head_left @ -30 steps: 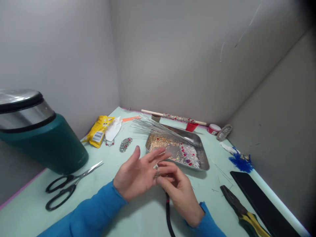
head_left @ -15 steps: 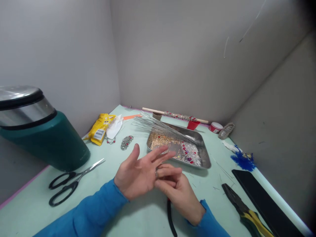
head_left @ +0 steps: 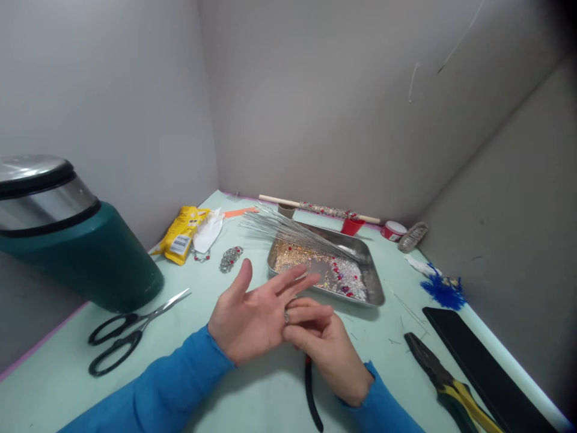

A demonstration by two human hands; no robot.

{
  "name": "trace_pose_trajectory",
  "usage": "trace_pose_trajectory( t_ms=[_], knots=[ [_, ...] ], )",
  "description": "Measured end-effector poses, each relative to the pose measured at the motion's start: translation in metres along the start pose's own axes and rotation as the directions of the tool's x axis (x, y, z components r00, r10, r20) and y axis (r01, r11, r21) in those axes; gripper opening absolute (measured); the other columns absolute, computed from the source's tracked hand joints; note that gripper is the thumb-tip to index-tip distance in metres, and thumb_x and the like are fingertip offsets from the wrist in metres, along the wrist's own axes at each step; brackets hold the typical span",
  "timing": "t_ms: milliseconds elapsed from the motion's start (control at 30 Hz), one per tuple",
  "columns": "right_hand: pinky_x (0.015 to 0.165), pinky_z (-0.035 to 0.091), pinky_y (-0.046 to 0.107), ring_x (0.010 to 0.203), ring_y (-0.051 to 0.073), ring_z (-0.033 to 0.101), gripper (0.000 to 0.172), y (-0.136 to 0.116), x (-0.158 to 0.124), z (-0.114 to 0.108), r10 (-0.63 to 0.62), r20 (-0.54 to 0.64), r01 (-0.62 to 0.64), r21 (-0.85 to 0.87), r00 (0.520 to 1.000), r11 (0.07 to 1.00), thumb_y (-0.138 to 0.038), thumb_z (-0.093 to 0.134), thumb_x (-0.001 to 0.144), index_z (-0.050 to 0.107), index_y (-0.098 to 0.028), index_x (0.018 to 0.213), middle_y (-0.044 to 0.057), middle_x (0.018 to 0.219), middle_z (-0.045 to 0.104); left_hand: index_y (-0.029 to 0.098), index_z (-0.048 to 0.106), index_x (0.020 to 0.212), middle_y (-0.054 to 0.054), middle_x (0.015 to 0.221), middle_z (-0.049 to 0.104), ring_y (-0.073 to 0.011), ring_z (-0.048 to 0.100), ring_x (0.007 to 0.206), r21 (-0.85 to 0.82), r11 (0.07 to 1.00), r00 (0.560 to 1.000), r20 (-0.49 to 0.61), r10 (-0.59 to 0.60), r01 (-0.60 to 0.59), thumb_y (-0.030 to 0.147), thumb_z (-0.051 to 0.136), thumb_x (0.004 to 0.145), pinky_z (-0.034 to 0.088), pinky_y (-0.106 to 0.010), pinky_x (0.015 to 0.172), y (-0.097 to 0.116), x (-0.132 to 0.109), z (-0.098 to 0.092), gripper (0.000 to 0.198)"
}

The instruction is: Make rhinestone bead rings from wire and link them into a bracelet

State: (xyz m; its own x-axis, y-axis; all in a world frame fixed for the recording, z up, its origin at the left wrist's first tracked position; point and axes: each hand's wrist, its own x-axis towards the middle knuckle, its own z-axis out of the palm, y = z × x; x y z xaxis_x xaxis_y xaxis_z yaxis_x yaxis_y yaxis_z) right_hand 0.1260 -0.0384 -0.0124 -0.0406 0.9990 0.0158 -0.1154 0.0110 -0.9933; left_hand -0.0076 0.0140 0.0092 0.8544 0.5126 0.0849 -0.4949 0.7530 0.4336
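My left hand is turned palm up with its thumb and upper fingers spread. A silvery ring circles one of its lower fingers. My right hand is closed around that finger, its thumb and fingertips pressed at the ring; part of the contact is hidden. Below my right hand, a black curved tool handle shows, its other end covered. Just beyond my fingers stands a metal tray of gold, clear and red beads, with a bundle of thin wires laid across it.
Scissors and a green flask are at left, near a yellow packet and a beaded wire coil. Pliers, a black bar and blue tassels lie at right. A bead-wrapped stick rests behind.
My right thumb and fingertips have shifted slightly at the ring. My left hand stays palm up, nearly unmoved.
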Motion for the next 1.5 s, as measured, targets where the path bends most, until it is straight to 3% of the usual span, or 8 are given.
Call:
trace_pose_trajectory(
  t_ms=[200, 400, 633, 767, 933, 1067, 1267, 1500],
  knots=[
    [0.072, 0.049, 0.029, 0.082, 0.017, 0.062, 0.018, 0.001, 0.001, 0.002, 0.064, 0.02, -0.066, 0.081, 0.998, 0.995, -0.012, 0.066, 0.066, 0.062, -0.02, 0.082, 0.0, 0.081, 0.064, 0.015, 0.045, 0.127, -0.013, 0.143, 0.03, -0.0358, 0.04, 0.121, 0.036, 0.999, 0.999, 0.042, -0.018, 0.016, 0.069, 0.018, 0.08, 0.024, -0.048, 0.101, 0.0, -0.001, -0.002, 0.076],
    [0.064, 0.048, 0.024, 0.075, 0.014, 0.061, 0.015, 0.0, 0.0, 0.001, 0.04, 0.01, -0.041, 0.062, 0.999, 0.997, -0.014, 0.064, 0.069, 0.061, -0.02, 0.083, -0.003, 0.077, 0.063, 0.015, 0.044, 0.127, -0.013, 0.143, 0.029, -0.0351, 0.037, 0.123, 0.024, 1.0, 1.0, 0.027, -0.003, 0.003, 0.069, 0.02, 0.079, 0.024, -0.047, 0.102, 0.0, 0.0, 0.001, 0.077],
    [0.075, 0.048, 0.029, 0.086, 0.017, 0.06, 0.016, -0.003, 0.0, -0.003, 0.009, -0.021, -0.008, 0.078, 1.0, 0.997, -0.018, 0.066, 0.071, 0.062, -0.018, 0.086, 0.003, 0.089, 0.065, 0.015, 0.043, 0.129, -0.012, 0.145, 0.026, -0.0342, 0.033, 0.125, -0.003, 1.0, 0.999, 0.029, -0.025, 0.025, 0.069, 0.017, 0.08, 0.031, -0.041, 0.095, 0.003, -0.001, 0.002, 0.078],
    [0.073, 0.049, 0.027, 0.086, 0.017, 0.06, 0.013, -0.002, -0.001, -0.01, 0.005, -0.018, -0.003, 0.106, 1.0, 0.994, -0.021, 0.067, 0.073, 0.061, -0.018, 0.084, 0.002, 0.087, 0.064, 0.013, 0.038, 0.133, -0.014, 0.145, 0.024, -0.0365, 0.027, 0.128, 0.01, 0.999, 0.997, 0.059, -0.042, 0.042, 0.069, 0.015, 0.08, 0.027, -0.045, 0.097, 0.005, -0.004, 0.002, 0.08],
    [0.079, 0.049, 0.031, 0.101, 0.02, 0.057, 0.028, -0.004, -0.001, -0.013, -0.003, 0.129, -0.025, 0.214, 0.992, 0.976, -0.017, 0.065, 0.075, 0.058, -0.021, 0.101, 0.003, 0.106, 0.061, 0.013, 0.033, 0.135, -0.015, 0.146, 0.02, -0.0385, 0.025, 0.128, 0.037, 0.999, 0.994, 0.105, -0.038, 0.034, 0.071, 0.016, 0.079, 0.026, -0.049, 0.097, 0.005, -0.005, 0.001, 0.083],
    [0.085, 0.046, 0.031, 0.103, 0.019, 0.057, 0.029, -0.005, 0.0, -0.009, 0.013, 0.17, -0.046, 0.191, 0.985, 0.981, -0.011, 0.064, 0.073, 0.059, -0.021, 0.1, 0.002, 0.102, 0.063, 0.014, 0.035, 0.135, -0.014, 0.147, 0.02, -0.0374, 0.032, 0.125, 0.053, 0.998, 0.993, 0.106, -0.044, 0.038, 0.07, 0.015, 0.079, 0.022, -0.047, 0.1, 0.004, -0.004, -0.002, 0.081],
    [0.077, 0.049, 0.031, 0.094, 0.019, 0.058, 0.01, 0.004, -0.001, -0.009, 0.052, 0.067, -0.062, 0.16, 0.996, 0.985, -0.018, 0.065, 0.075, 0.063, -0.016, 0.085, 0.005, 0.098, 0.062, 0.013, 0.034, 0.135, -0.015, 0.146, 0.023, -0.0359, 0.028, 0.128, 0.069, 0.996, 0.993, 0.097, -0.06, 0.054, 0.07, 0.014, 0.079, 0.026, -0.047, 0.098, 0.005, -0.002, -0.004, 0.083],
    [0.059, 0.047, 0.02, 0.074, 0.011, 0.057, 0.022, -0.001, -0.002, -0.018, 0.034, -0.011, -0.032, 0.146, 0.999, 0.989, -0.021, 0.063, 0.077, 0.06, -0.021, 0.099, -0.002, 0.079, 0.061, 0.013, 0.033, 0.135, -0.017, 0.146, 0.02, -0.0391, 0.014, 0.133, 0.092, 0.995, 0.991, 0.127, -0.041, 0.029, 0.071, 0.014, 0.078, 0.022, -0.061, 0.096, 0.009, -0.005, -0.001, 0.084]
  ],
)
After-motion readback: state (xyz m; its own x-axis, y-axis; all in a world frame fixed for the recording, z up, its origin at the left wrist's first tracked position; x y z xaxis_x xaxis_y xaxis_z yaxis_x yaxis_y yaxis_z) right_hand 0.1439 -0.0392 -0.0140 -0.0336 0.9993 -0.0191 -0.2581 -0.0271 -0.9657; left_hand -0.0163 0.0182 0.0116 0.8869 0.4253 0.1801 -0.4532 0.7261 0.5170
